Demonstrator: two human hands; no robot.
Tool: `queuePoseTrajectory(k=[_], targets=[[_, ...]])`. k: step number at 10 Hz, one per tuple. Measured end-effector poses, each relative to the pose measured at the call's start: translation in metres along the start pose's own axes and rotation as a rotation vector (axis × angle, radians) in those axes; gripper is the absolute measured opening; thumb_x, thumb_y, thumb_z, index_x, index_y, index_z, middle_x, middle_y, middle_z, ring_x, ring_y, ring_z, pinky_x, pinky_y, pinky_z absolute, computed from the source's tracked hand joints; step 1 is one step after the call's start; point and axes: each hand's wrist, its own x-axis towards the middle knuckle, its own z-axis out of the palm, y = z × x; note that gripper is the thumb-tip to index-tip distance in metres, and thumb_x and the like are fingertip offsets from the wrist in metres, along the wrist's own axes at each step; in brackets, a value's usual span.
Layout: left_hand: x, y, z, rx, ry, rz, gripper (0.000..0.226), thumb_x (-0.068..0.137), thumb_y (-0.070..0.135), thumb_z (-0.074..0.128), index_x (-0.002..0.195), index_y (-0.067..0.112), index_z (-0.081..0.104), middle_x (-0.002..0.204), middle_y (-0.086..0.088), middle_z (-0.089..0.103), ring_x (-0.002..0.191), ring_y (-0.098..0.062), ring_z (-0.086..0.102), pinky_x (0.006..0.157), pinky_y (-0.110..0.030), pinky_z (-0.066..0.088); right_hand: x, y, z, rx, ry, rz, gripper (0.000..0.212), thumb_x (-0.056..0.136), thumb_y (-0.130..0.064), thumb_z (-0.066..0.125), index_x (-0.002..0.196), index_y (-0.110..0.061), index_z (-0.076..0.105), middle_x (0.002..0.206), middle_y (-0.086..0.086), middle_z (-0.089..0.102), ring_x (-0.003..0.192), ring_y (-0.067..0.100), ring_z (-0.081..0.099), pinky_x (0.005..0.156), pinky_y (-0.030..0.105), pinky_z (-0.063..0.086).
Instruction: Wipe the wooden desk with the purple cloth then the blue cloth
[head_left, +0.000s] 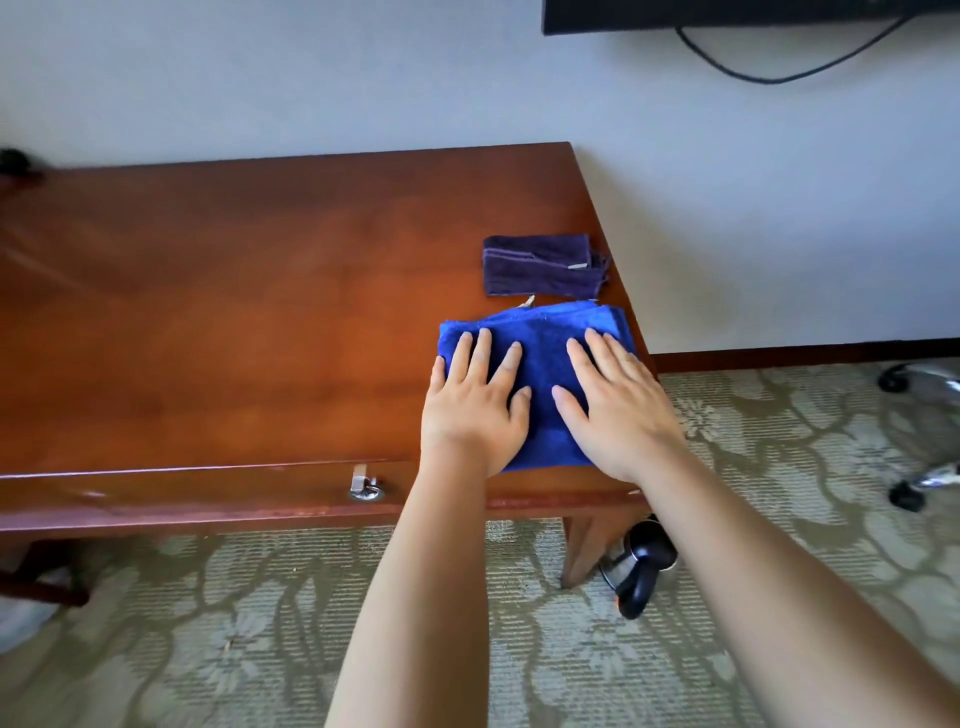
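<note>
A folded blue cloth (540, 343) lies near the right end of the wooden desk (249, 312), close to its front edge. My left hand (475, 402) and my right hand (615, 405) both press flat on it, fingers straight and spread, side by side. A folded purple cloth (543, 266) lies just behind the blue one, near the desk's right edge, untouched by either hand.
A drawer with a metal key lock (365, 487) runs along the desk front. A dark object (641, 566) lies on the carpet by the desk's right leg. Chair casters (914, 488) stand at the right. A black cable (779, 73) hangs on the wall.
</note>
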Motion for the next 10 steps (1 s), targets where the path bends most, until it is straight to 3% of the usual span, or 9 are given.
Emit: queuePoseTrajectory(k=[5, 7, 9, 10], targets=[[0.049, 0.006, 0.001, 0.013, -0.013, 0.058, 0.056, 0.102, 0.044, 0.02, 0.154, 0.031, 0.005, 0.163, -0.002, -0.007, 0.149, -0.019, -0.011, 0.12, -0.042, -0.005, 0.039, 0.019, -0.002, -0.006, 0.029, 0.06, 0.064, 0.1, -0.048, 0.026, 0.154, -0.02, 0.01, 0.162, 0.0, 0.001, 0.148, 0.013, -0.001, 0.12, 0.031, 0.002], [0.034, 0.005, -0.003, 0.01, -0.035, 0.088, 0.055, 0.103, 0.044, 0.019, 0.155, 0.029, 0.005, 0.163, -0.002, -0.007, 0.148, -0.019, -0.012, 0.12, -0.041, -0.006, 0.023, 0.012, -0.006, -0.032, -0.032, 0.082, 0.064, 0.1, -0.049, 0.021, 0.155, -0.019, 0.006, 0.162, 0.002, -0.003, 0.148, 0.015, -0.004, 0.12, 0.034, 0.001], [0.02, -0.007, -0.023, -0.335, -0.06, 0.008, 0.052, 0.105, 0.028, 0.031, 0.154, 0.016, 0.019, 0.162, -0.004, 0.006, 0.149, -0.02, -0.003, 0.12, -0.035, 0.002, 0.011, 0.003, -0.03, -0.131, -0.129, 0.055, 0.061, 0.102, -0.048, 0.012, 0.155, -0.019, 0.004, 0.162, 0.003, 0.0, 0.149, 0.017, -0.002, 0.12, 0.037, -0.004], [0.003, -0.022, -0.039, -0.35, -0.024, -0.057, 0.053, 0.104, 0.027, 0.032, 0.153, 0.014, 0.019, 0.162, -0.003, 0.006, 0.149, -0.021, -0.002, 0.12, -0.033, 0.004, 0.003, -0.017, -0.038, -0.052, -0.143, 0.005, 0.06, 0.103, -0.046, 0.016, 0.155, -0.018, 0.005, 0.162, 0.002, 0.003, 0.149, 0.019, 0.001, 0.12, 0.035, -0.001]])
